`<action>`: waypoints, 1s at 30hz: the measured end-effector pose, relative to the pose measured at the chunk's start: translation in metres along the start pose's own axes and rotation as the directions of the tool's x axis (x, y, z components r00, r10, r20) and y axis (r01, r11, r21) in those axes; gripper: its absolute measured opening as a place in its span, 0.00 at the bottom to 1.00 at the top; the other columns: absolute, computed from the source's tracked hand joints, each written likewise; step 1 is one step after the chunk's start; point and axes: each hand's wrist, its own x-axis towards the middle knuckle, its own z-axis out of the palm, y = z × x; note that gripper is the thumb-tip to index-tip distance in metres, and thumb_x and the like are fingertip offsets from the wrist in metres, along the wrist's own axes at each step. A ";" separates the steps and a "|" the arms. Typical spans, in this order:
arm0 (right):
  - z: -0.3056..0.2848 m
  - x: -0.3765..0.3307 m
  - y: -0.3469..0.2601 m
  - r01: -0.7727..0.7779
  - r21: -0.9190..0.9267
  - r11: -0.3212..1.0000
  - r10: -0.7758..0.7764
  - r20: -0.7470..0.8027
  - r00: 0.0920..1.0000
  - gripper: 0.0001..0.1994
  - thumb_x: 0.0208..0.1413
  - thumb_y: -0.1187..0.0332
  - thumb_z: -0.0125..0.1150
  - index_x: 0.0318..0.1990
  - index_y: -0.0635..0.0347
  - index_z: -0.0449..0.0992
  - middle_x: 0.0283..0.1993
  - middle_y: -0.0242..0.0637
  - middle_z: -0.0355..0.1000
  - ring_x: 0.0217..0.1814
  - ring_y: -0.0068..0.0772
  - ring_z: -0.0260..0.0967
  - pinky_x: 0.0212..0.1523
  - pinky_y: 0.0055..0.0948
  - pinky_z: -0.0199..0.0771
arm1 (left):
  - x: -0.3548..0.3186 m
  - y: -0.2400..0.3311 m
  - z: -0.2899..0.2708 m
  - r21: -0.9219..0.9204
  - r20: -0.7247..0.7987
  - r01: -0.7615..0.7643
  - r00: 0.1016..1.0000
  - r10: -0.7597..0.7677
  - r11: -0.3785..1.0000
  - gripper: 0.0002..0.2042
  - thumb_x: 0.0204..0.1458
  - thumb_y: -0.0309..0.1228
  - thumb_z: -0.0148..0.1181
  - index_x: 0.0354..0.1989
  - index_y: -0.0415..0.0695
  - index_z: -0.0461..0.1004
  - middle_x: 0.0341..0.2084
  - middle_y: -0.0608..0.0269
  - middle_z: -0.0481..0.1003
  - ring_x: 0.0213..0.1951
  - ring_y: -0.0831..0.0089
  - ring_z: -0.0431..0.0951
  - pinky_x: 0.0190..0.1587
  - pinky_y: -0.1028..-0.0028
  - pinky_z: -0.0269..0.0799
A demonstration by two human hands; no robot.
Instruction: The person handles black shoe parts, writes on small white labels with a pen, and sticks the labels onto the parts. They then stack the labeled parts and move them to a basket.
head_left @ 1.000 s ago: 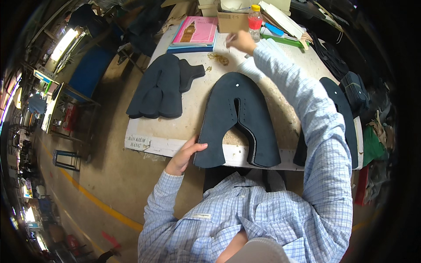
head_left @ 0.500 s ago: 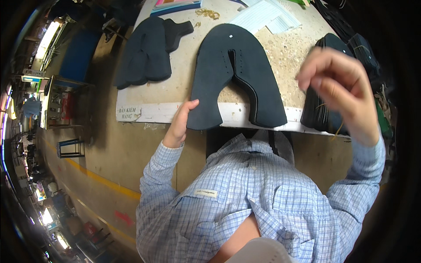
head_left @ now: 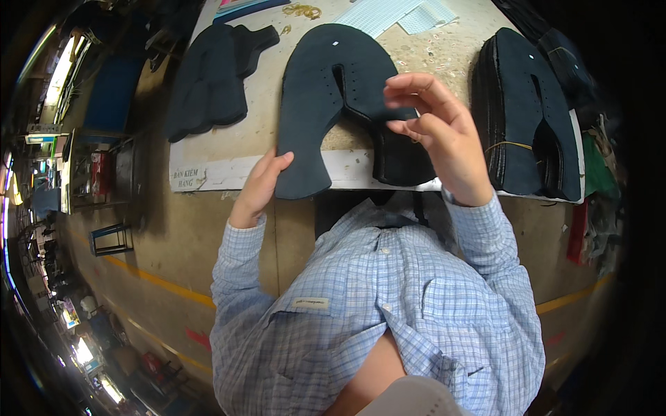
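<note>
A stack of black U-shaped cut pieces (head_left: 305, 104), resembling shoe uppers, lies on the table before me. Its top piece has a central slit, rows of small punched holes and a pale mark near the curved end. My left hand (head_left: 261, 182) grips the lower edge of its left leg, thumb on top; the other fingers are partly hidden. Above its right leg hovers my right hand (head_left: 444, 132), fingers apart and slightly blurred, with nothing visible in them. A thicker bundle of like black pieces (head_left: 517, 118), with a yellowish rubber band (head_left: 510, 144) around it, lies at the right.
Other black cut pieces (head_left: 208, 90) lie at the table's left. Loose rubber bands (head_left: 302, 10) and checked paper sheets (head_left: 416, 15) are at the far side. The white table edge (head_left: 229, 170) runs in front of me. A dark stool (head_left: 111, 238) stands on the floor leftward.
My right hand has moved left from over the bundle to the right leg of the middle stack, uncovering the bundle. My left hand keeps its hold on the left leg. The view has shifted slightly.
</note>
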 end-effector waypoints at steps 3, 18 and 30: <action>-0.001 -0.007 -0.003 0.009 -0.028 1.000 -0.006 0.114 0.993 0.12 0.57 0.72 0.55 0.48 0.61 0.74 0.37 0.24 0.68 0.36 0.08 0.61 0.32 0.11 0.59 | -0.003 0.026 0.010 0.338 -0.074 0.049 0.997 -0.025 0.940 0.22 0.58 0.38 0.54 0.54 0.32 0.68 0.43 0.58 0.75 0.42 0.72 0.76 0.48 0.75 0.70; 0.021 -0.019 -0.002 0.114 -0.040 0.993 -0.103 0.206 0.973 0.09 0.60 0.73 0.53 0.46 0.64 0.73 0.40 0.33 0.69 0.34 0.15 0.66 0.24 0.15 0.64 | -0.043 0.072 0.066 0.103 0.161 -0.479 0.873 0.461 0.872 0.06 0.47 0.16 0.63 0.33 0.35 0.75 0.28 0.60 0.76 0.31 0.75 0.77 0.38 0.78 0.72; -0.018 -0.046 -0.003 -0.360 0.227 0.905 0.258 0.382 0.888 0.16 0.64 0.68 0.50 0.56 0.63 0.60 0.29 0.47 0.77 0.21 0.27 0.75 0.20 0.18 0.72 | -0.029 0.051 0.112 0.131 0.066 -0.670 0.741 0.668 0.730 0.05 0.52 0.17 0.59 0.37 0.35 0.72 0.31 0.59 0.75 0.34 0.75 0.76 0.39 0.78 0.71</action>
